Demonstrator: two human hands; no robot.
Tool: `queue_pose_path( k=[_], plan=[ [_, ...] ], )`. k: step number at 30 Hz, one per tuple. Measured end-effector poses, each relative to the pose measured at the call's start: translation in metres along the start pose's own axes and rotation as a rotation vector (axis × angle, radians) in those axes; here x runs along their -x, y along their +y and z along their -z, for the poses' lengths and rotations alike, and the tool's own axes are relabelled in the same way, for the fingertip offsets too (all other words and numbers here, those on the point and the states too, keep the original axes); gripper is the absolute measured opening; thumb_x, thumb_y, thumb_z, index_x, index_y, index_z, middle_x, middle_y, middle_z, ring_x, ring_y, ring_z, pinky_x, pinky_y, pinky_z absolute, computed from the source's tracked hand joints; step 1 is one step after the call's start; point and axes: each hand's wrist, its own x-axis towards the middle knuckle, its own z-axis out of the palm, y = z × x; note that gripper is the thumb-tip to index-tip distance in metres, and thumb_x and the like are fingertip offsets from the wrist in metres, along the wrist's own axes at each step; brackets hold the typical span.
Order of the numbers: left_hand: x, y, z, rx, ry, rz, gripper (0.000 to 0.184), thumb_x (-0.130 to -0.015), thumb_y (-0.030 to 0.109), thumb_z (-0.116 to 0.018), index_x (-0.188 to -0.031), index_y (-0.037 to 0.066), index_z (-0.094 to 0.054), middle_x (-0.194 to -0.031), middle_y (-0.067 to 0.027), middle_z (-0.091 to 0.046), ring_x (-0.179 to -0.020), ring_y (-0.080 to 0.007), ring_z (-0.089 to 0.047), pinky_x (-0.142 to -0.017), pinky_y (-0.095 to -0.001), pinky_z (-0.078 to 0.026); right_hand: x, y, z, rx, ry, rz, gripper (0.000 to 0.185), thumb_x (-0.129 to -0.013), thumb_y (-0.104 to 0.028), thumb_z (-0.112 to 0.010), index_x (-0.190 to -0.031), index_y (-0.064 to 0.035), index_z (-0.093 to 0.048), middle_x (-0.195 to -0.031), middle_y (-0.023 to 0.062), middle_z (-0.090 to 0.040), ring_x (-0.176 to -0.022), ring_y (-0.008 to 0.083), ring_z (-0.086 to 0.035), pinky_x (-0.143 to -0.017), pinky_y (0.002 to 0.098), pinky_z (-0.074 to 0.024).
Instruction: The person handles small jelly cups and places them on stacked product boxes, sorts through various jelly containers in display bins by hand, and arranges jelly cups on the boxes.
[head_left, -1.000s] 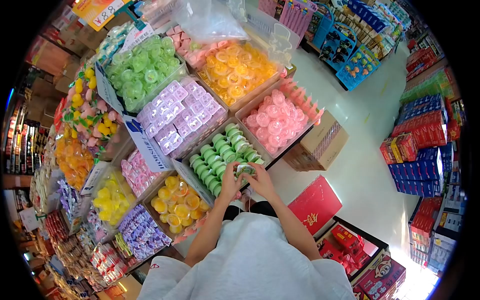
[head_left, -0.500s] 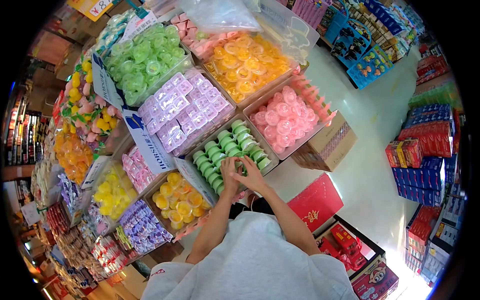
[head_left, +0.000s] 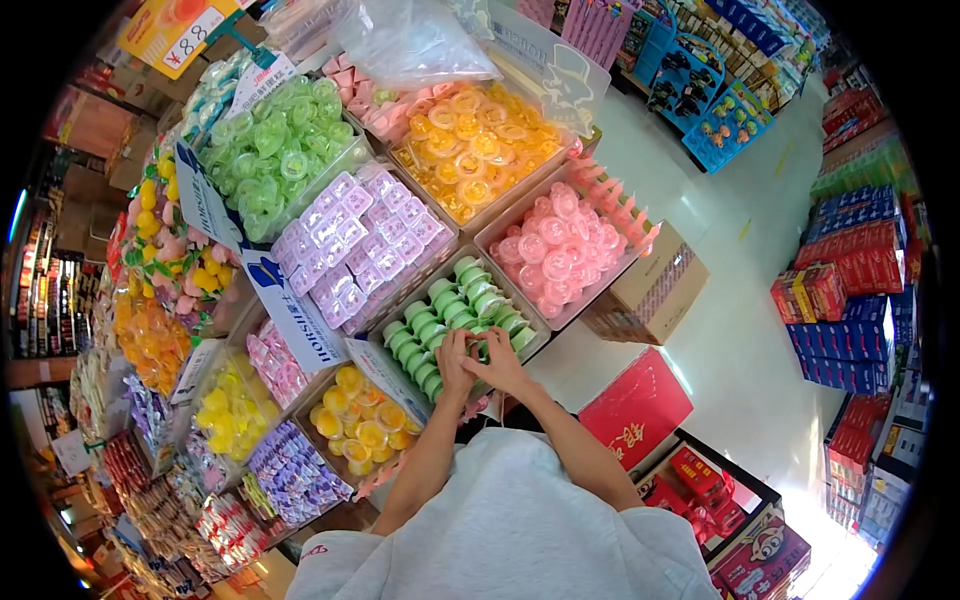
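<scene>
Small green jelly cups [head_left: 428, 328] with pale lids lie in rows on their sides in a clear bin [head_left: 537, 345]. My left hand [head_left: 456, 366] is at the bin's near side, fingers curled down among the cups. Beside it, my right hand [head_left: 498, 364] bends its fingers over the same cups, with its thumb reaching across to the left hand. Both hands appear to grip a green cup at the near end of the rows, though the fingers hide most of it.
Neighbouring bins hold lilac square cups [head_left: 385, 235], pink cups [head_left: 560, 240], orange cups [head_left: 470, 145] and yellow cups [head_left: 360, 415]. A sign card [head_left: 388, 375] stands at the green bin's left edge. A cardboard box [head_left: 650, 285] and a red box lid [head_left: 635, 408] are at right.
The camera view has tilted slightly, so the bins and hands sit a little lower. My hands stay over the same green cups, with the fingers shifting slightly.
</scene>
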Motion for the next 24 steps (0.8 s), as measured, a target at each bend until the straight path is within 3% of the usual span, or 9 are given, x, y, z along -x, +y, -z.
queue_pose_path(
  k=[6,9,12,15,18,21,22,24],
  plan=[
    [-0.006,0.001,0.002,0.124,0.032,0.046,0.009,-0.079,0.004,-0.064,-0.088,0.007,-0.063,-0.084,-0.0099,-0.059,-0.076,-0.0328,-0.06,-0.068,-0.0431,-0.041,-0.004,0.012,0.002,-0.072,-0.024,0.071,0.067,-0.082,-0.044,-0.073,-0.129,-0.0016,-0.05,-0.14,0.0258,-0.036,-0.13,0.0389,-0.042,-0.103,0.0441,-0.0422],
    [-0.004,-0.004,0.001,0.096,0.066,0.001,0.009,-0.077,0.003,-0.066,-0.084,0.007,-0.064,-0.082,-0.0101,-0.059,-0.073,-0.0334,-0.06,-0.063,-0.043,-0.041,-0.003,0.016,-0.002,-0.048,0.02,0.106,0.06,-0.083,-0.043,-0.071,-0.12,-0.0004,-0.053,-0.138,0.027,-0.039,-0.126,0.0427,-0.046,-0.104,0.0434,-0.0413],
    [-0.004,-0.009,-0.001,0.069,0.027,0.003,0.013,-0.074,0.001,-0.067,-0.084,0.008,-0.064,-0.082,-0.0096,-0.059,-0.074,-0.0329,-0.061,-0.065,-0.0429,-0.042,-0.006,0.025,-0.001,0.047,0.004,0.229,0.039,-0.081,-0.022,-0.069,-0.113,-0.0024,-0.056,-0.135,0.0216,-0.042,-0.125,0.036,-0.047,-0.093,0.0392,-0.0488],
    [-0.004,-0.003,0.002,-0.001,-0.009,-0.04,0.014,-0.072,0.0,-0.068,-0.084,0.007,-0.064,-0.081,-0.0094,-0.059,-0.075,-0.0325,-0.061,-0.065,-0.0426,-0.042,-0.009,0.026,0.005,-0.078,-0.036,0.158,0.025,-0.075,-0.005,-0.062,-0.1,-0.0031,-0.056,-0.128,0.0202,-0.045,-0.122,0.0363,-0.048,-0.096,0.0406,-0.046],
    [-0.005,0.007,0.011,-0.07,0.036,-0.116,0.012,-0.072,-0.004,-0.07,-0.08,0.004,-0.065,-0.075,-0.0108,-0.06,-0.067,-0.0293,-0.065,-0.059,-0.0379,-0.051,-0.006,0.018,0.012,-0.15,-0.026,0.133,0.025,-0.07,0.005,-0.054,-0.094,-0.0033,-0.054,-0.121,0.0195,-0.047,-0.118,0.0373,-0.049,-0.096,0.0405,-0.0446],
    [-0.005,0.006,0.01,0.005,0.028,-0.102,0.012,-0.071,-0.003,-0.071,-0.079,0.004,-0.064,-0.076,-0.0106,-0.06,-0.065,-0.0289,-0.065,-0.058,-0.0385,-0.05,-0.005,0.018,0.01,-0.09,0.049,0.234,0.026,-0.067,0.009,-0.05,-0.09,-0.0029,-0.052,-0.119,0.0196,-0.047,-0.113,0.0382,-0.05,-0.091,0.0408,-0.0454],
    [-0.003,0.007,0.009,0.079,0.022,-0.064,0.011,-0.071,-0.002,-0.072,-0.078,0.004,-0.064,-0.076,-0.0102,-0.06,-0.065,-0.0281,-0.065,-0.059,-0.0385,-0.05,-0.004,0.017,0.01,-0.096,0.068,0.231,0.027,-0.065,0.011,-0.047,-0.088,-0.0027,-0.051,-0.114,0.0196,-0.047,-0.106,0.0388,-0.051,-0.084,0.0417,-0.0468],
    [-0.002,0.006,0.007,0.044,-0.01,-0.078,0.012,-0.07,0.0,-0.072,-0.078,0.007,-0.066,-0.078,-0.0093,-0.061,-0.066,-0.03,-0.064,-0.06,-0.0403,-0.05,-0.005,0.018,0.009,-0.066,0.076,0.213,0.028,-0.065,0.011,-0.047,-0.088,-0.0028,-0.051,-0.112,0.0194,-0.047,-0.104,0.0397,-0.052,-0.084,0.0432,-0.0464]
  ],
)
